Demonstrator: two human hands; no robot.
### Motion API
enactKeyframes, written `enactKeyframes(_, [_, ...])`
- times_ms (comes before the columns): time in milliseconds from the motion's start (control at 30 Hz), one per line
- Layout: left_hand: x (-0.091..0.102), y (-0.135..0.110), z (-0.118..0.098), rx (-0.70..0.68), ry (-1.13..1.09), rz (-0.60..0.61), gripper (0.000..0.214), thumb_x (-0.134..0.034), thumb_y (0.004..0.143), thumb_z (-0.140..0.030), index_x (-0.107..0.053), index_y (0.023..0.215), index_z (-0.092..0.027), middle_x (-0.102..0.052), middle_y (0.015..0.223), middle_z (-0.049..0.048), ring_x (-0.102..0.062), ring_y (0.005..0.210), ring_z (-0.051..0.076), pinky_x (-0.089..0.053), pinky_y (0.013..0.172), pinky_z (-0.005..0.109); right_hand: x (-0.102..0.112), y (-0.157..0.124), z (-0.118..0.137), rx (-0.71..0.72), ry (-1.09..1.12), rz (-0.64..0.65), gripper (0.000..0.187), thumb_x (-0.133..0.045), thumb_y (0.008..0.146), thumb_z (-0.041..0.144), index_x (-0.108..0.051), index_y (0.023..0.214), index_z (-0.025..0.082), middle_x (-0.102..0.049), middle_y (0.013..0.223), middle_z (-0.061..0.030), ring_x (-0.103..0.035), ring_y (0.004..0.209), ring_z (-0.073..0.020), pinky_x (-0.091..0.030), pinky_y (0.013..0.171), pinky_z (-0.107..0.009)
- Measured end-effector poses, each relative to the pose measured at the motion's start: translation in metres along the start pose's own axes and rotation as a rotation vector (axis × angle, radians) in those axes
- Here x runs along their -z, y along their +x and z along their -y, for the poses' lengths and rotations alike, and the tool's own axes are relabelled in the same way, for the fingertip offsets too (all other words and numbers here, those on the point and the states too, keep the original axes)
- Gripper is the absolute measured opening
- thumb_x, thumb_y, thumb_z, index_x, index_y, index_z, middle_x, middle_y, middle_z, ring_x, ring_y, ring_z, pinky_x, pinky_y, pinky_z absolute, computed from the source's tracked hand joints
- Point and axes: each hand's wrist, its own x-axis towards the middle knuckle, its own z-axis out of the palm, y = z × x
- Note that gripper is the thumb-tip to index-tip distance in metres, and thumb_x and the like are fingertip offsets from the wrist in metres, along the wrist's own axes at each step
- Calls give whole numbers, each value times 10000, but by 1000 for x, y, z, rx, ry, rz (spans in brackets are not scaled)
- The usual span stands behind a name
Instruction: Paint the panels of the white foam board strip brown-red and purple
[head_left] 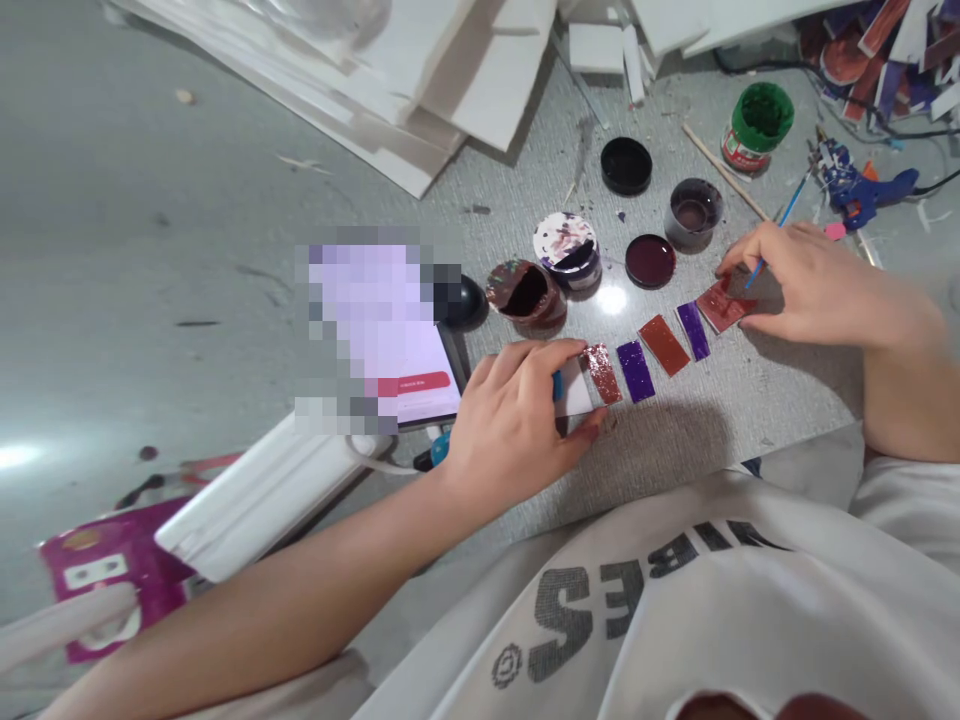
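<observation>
My left hand [517, 415] has index finger and thumb at opposite ends of a glossy reddish-brown painted piece [602, 373]. A white piece [574, 390] shows partly under that hand. My right hand [810, 285] grips a wider reddish-brown piece [721, 306] by its edges. A thin blue paintbrush [793, 200] passes between the right fingers, its lower end showing below them. Between the hands, in a slanting row, lie a purple piece [636, 371], a brown piece [664, 345] and a narrower purple piece [693, 331].
Behind the row stand a brown paint jar [529, 297], a purple jar [568, 250], a dark cup [694, 213] and a green jar [757, 128]. A blue glue gun [862, 190] lies right. At left are a phone [382, 330] and white power bank [262, 495]; foam sheets [480, 80] lie behind.
</observation>
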Motion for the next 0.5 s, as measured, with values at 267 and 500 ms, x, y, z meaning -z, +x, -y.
enactKeyframes(267, [2, 1, -1, -73, 51, -48, 650, -781, 1018, -428, -510, 1556, -184, -784, 1450, 219, -775, 1299, 438, -635, 956, 562, -1, 0, -2, 29, -24, -41, 394, -817, 899, 426, -643, 1228, 298, -777, 1057, -70, -720, 1033, -372, -531, 1082, -577])
enactKeyframes(500, [1, -2, -2, -90, 152, -65, 704, -788, 1038, -500, -501, 1572, -142, -762, 1472, 255, -780, 1261, 447, -636, 949, 559, -1, -3, -4, 32, -30, -67, 401, -828, 959, 512, -660, 1244, 285, -764, 1014, -89, -692, 987, -374, -517, 1017, -558])
